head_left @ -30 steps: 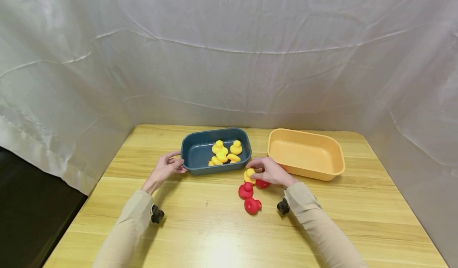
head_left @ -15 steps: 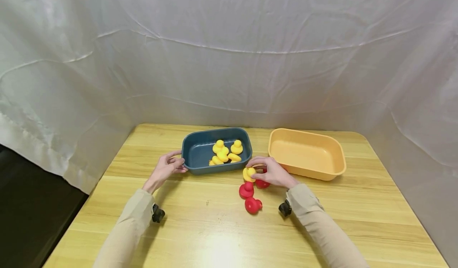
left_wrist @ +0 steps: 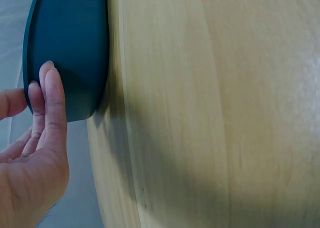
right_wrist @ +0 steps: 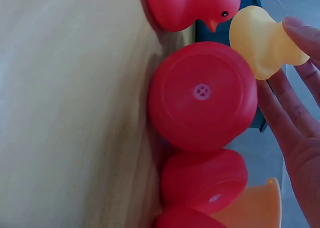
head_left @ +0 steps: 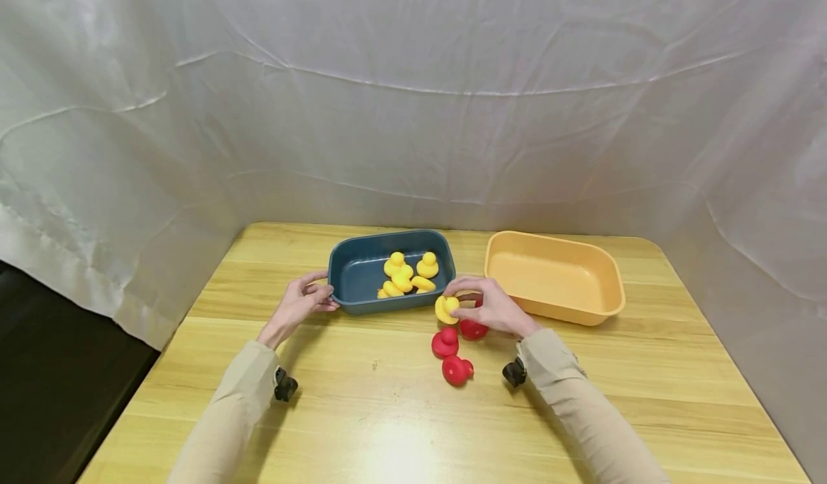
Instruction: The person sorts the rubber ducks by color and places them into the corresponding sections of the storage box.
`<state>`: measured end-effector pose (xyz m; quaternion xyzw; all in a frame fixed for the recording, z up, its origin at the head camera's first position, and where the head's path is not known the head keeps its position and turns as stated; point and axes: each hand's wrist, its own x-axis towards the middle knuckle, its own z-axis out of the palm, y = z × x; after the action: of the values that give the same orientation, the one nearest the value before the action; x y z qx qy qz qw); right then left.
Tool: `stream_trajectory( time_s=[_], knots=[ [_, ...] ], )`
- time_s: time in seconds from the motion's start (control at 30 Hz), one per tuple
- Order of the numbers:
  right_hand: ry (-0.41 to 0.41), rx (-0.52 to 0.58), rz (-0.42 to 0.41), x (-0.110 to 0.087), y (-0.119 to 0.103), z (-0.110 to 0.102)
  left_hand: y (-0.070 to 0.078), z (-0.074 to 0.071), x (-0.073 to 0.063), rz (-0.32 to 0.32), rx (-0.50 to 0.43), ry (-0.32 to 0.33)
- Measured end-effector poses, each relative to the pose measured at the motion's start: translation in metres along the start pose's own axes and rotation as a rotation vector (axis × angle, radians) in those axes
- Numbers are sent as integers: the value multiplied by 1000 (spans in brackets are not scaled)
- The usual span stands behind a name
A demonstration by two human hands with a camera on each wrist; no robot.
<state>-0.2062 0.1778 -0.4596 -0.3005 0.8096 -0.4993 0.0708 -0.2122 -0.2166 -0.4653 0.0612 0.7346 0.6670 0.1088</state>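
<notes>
Nearest us: beige sleeves [head_left: 222, 412] over a wood-grain table [head_left: 388, 405], black unit [head_left: 284, 385] at each wrist. Next out, red toy ducks [head_left: 455, 372] on the tabletop, near the right hand [head_left: 496, 312]; in the right wrist view we see one on its side, base facing the camera. Right hand: narrow pinch, thumb and fingers on a yellow toy duck [head_left: 444, 311]. That duck is up off the tabletop, outside the dark blue tub [head_left: 381, 307], just beside its front right corner. Left hand [head_left: 297, 309]: loose, fingers fairly straight, touching the tub's left end near the rim. Inside that tub we've got a cluster of yellow ducks [head_left: 427, 266], mostly in the right half, some upright, some tipped. Orange tub [head_left: 555, 276] sits to its right, gap between. Farthest: pale grey sheet [head_left: 413, 132] hanging behind the table.
</notes>
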Motion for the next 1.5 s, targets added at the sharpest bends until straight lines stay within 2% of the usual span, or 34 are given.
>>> stream_trajectory(
  time_s=[0.2,0.47,0.63,0.93,1.23,1.5],
  knots=[
    [23,51,5,6,-7,-1,0,1,1,-6,8,5],
    [55,52,-5,19,-11,-1,0,1,0,-23,4,9],
    [89,46,17,27,-18,0,0,0,0,-25,12,6],
    [99,23,69,43,-30,2,0,0,0,-18,14,-2],
    [126,-25,22,57,-40,4,0,-1,-2,-20,14,-1],
    [101,-45,9,71,-46,10,0,-3,-2,-22,10,8]
  ],
)
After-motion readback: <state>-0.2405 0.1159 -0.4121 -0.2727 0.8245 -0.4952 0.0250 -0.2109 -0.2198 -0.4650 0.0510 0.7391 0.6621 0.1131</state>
